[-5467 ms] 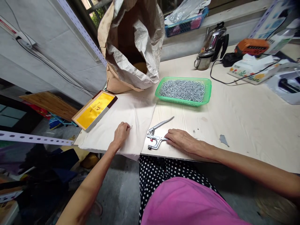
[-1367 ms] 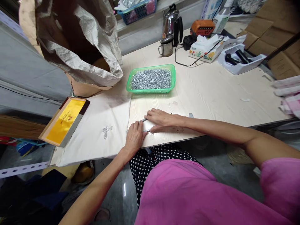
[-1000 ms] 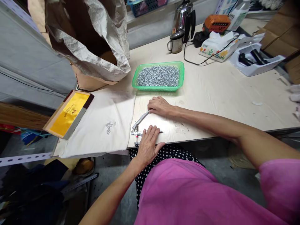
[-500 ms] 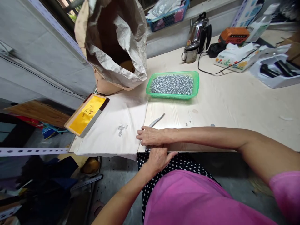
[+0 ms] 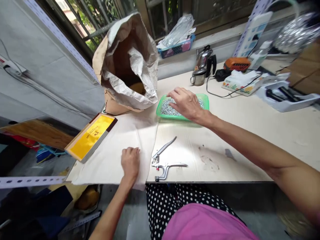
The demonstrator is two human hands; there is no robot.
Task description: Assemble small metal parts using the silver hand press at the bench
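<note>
My left hand (image 5: 130,162) rests on the white cloth (image 5: 105,158) with its fingers curled down. Whatever lies under those fingers is hidden. Over the green plastic tray (image 5: 167,116) hovers my right hand (image 5: 186,104), palm down, thumb and fingers apart. Small silvery metal pieces (image 5: 166,107) fill the tray, partly covered by the hand. Between my hands and the table's front edge lie silver hand pliers (image 5: 166,164) with spread handles, a small spring and a red tip at the jaw.
A large open paper sack (image 5: 150,90) stands behind the cloth. On the left lies a yellow box (image 5: 91,136). Toward the back right are a metal cup (image 5: 199,78), a kettle (image 5: 203,61), a tissue box (image 5: 240,83), a cable and a white tray (image 5: 287,104).
My hands have parted, uncovering the pliers on the table. The right moved up over the green tray; the left moved onto the cloth where small metal pieces lay. The view has tilted up.
</note>
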